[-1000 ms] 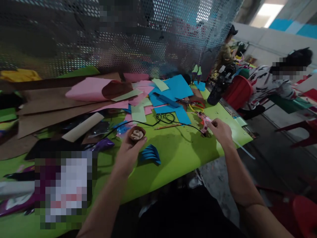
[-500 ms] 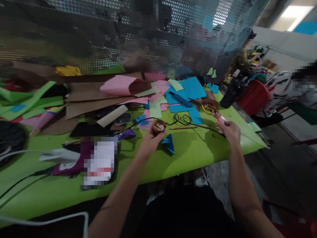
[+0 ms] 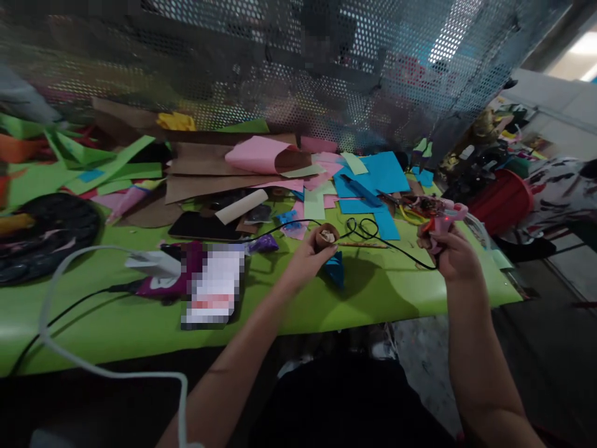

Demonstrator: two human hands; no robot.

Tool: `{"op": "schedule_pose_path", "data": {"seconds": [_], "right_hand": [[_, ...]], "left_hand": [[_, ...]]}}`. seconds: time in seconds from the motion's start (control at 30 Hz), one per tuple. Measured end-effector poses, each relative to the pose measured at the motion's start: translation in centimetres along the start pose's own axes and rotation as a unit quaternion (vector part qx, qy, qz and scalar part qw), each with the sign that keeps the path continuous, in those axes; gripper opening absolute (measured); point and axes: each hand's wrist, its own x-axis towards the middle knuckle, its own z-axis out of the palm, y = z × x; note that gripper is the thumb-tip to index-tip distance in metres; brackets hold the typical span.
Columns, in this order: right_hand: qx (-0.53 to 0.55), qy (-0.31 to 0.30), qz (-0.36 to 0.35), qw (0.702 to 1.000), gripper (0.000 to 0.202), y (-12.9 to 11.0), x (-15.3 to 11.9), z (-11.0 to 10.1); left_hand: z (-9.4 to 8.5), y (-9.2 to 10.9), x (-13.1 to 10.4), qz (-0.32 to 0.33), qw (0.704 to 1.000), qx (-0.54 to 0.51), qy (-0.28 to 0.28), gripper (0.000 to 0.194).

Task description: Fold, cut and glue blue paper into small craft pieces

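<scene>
My left hand [image 3: 310, 258] is closed around a small brown cup-like roll [image 3: 327, 235] with pale crumpled stuff inside, its opening facing up. Just under that hand a folded blue paper piece [image 3: 334, 271] rests on the green tabletop. On the right, my right hand [image 3: 450, 249] grips a pink hot glue gun [image 3: 453, 214], raised above the table with a small red light glowing on it. Its black cord [image 3: 396, 246] runs in loops across the table toward the left hand. Behind the cord lies a pencil [image 3: 364, 244].
Blue sheets [image 3: 387, 171], a rolled pink sheet [image 3: 256, 155] and brown sheets [image 3: 205, 186] are heaped along the perforated metal wall [image 3: 280, 81]. At left are a purple tool [image 3: 163, 283] with a cord, a phone [image 3: 200, 225] and a white cable [image 3: 107, 372]. A red bucket [image 3: 504, 196] stands at right.
My right hand has lifted the glue gun and turned it upward, so more of it shows. The left hand still holds the brown roll. The whole view has shifted, with the table contents appearing further right.
</scene>
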Motion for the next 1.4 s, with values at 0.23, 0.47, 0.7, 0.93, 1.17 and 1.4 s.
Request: {"op": "schedule_pose_path", "data": {"seconds": [0.23,0.47,0.7,0.93,1.17,1.4], "right_hand": [[-0.068,-0.091,0.038,0.993,0.033,-0.6,0.1,2.7],[-0.218,-0.186,-0.069,0.956,0.036,-1.6,-0.9,5.7],[-0.277,-0.231,-0.123,0.925,0.028,-1.0,-1.6,6.1],[-0.337,-0.225,-0.143,0.903,0.029,-0.7,-1.4,6.2],[-0.351,-0.223,-0.146,0.898,0.028,-0.6,-1.2,6.4],[-0.359,-0.225,-0.143,0.895,0.028,-0.2,-1.1,6.4]], "left_hand": [[0.3,0.4,-0.1,0.002,1.0,0.007,-0.02,0.031],[0.0,-0.4,-0.1,-0.009,0.999,-0.001,-0.052,0.037],[-0.3,-1.3,0.0,-0.004,0.998,0.026,-0.051,0.039],[-0.3,-1.8,0.1,-0.001,0.998,0.025,-0.055,0.038],[0.0,-0.8,-0.1,-0.011,0.998,0.014,-0.058,0.034],[-0.2,-1.4,0.0,0.002,0.997,0.041,-0.067,0.034]]}}
